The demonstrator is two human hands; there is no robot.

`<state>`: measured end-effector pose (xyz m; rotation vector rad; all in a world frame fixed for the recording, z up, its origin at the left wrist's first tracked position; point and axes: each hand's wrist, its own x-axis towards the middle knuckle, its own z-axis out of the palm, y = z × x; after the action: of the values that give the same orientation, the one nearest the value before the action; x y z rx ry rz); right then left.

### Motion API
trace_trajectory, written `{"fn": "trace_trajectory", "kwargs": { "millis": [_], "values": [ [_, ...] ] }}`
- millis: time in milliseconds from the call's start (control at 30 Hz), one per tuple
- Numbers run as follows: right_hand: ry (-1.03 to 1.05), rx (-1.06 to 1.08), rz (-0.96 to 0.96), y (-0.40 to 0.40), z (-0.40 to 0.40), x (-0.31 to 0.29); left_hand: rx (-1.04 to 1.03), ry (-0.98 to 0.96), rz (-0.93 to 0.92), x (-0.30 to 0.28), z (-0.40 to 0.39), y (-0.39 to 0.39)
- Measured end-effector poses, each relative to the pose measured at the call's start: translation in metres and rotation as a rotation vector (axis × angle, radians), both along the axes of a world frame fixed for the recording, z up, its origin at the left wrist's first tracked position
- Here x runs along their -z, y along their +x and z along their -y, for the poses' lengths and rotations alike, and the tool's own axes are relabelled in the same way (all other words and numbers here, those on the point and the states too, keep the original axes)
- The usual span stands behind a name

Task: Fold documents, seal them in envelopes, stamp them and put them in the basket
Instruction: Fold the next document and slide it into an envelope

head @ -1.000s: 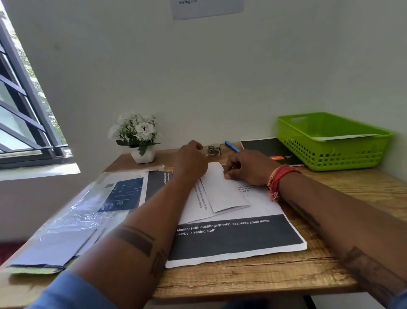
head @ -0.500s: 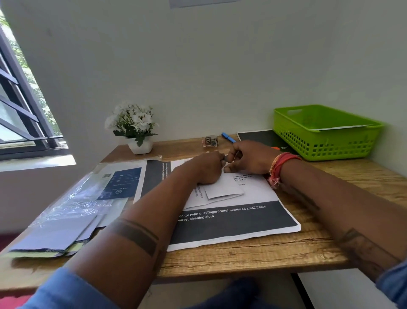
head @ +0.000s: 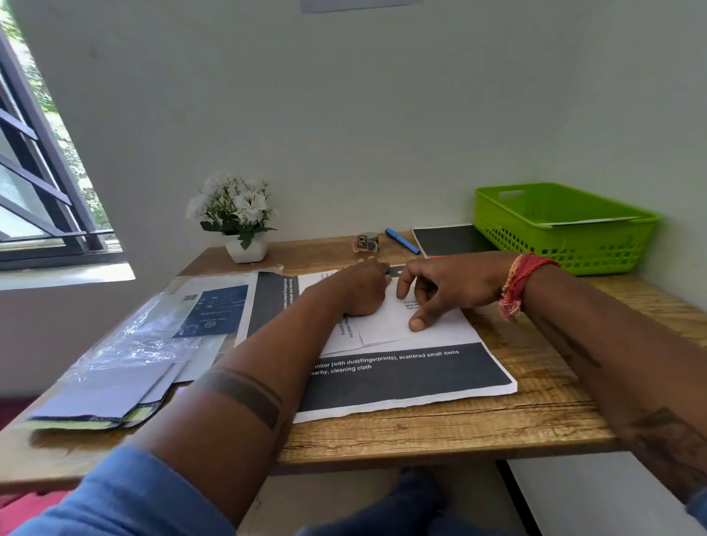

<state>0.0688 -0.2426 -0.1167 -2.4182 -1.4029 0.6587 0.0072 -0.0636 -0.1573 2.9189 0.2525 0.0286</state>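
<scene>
Your L hand (head: pixel 363 290) sits fisted on the folded doc (head: pixel 386 325), R hand (head: pixel 443 287) loose w/ thumb pressing it, basket (head: pixel 566 233) beyond R wrist.

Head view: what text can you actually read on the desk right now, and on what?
"nitor (with dust/fingerprints), scattered small items" and "earby, cleaning cloth": dark band of the printed sheet, left letters hidden by the arm.
Folded document: print too small.
Blue booklet: blurred.
Wall notice: unreadable.
</scene>
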Motion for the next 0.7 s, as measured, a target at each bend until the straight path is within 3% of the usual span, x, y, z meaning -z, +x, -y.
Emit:
{"fn": "trace_trajectory", "kwargs": {
  "millis": [367,467,567,700],
  "values": [
    [-0.158,-0.086,0.038,-0.004,0.001,-0.011,-0.156,0.005,0.105,-0.01,-0.009,0.005],
    [-0.067,-0.064,-0.013,0.0,0.0,-0.005,-0.14,-0.001,0.111,-0.011,-0.012,0.006],
    [0.165,0.019,-0.021,0.008,-0.001,0.008,-0.134,0.015,0.121,-0.005,-0.012,0.007],
    [0.272,0.099,0.166,0.01,-0.006,0.014,-0.123,0.088,0.126,0.001,-0.013,0.009]
  ]
}}
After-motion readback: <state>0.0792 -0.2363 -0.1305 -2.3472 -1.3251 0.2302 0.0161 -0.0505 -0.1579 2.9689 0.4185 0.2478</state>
